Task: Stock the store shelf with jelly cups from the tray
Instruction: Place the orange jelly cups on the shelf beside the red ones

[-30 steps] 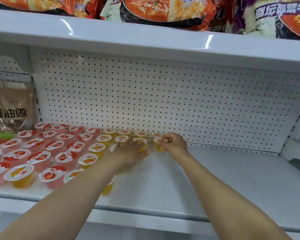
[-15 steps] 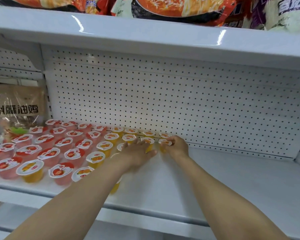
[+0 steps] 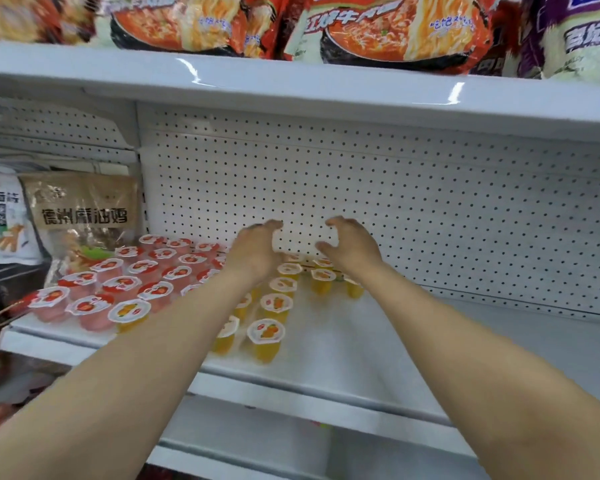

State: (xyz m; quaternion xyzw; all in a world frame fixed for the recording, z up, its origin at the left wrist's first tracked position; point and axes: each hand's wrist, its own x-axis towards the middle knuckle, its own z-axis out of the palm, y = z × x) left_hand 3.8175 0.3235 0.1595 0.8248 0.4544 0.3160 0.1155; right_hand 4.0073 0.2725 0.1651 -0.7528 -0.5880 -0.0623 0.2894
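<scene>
Both hands are raised above the white shelf (image 3: 413, 341), in front of the perforated back panel (image 3: 413, 209). Left hand (image 3: 253, 251): fingers loosely curved, holding nothing. Right hand (image 3: 352, 245): fingers likewise loosely curved, palm facing left, holding nothing. The two hands are near each other but apart, with bare panel showing between them.

Jelly cups stand upright in rows on the left half of the shelf. Red-lidded cups (image 3: 153, 271) fill the left block; orange cups (image 3: 274, 306) stand just beside them on the right, running from the shelf's front edge back under the hands. One orange cup (image 3: 129, 315) sits at the front among the red ones.

Left of the cups, a brown snack bag (image 3: 84, 209) leans upright. Noodle packets (image 3: 378, 26) line the upper shelf (image 3: 291, 88).
</scene>
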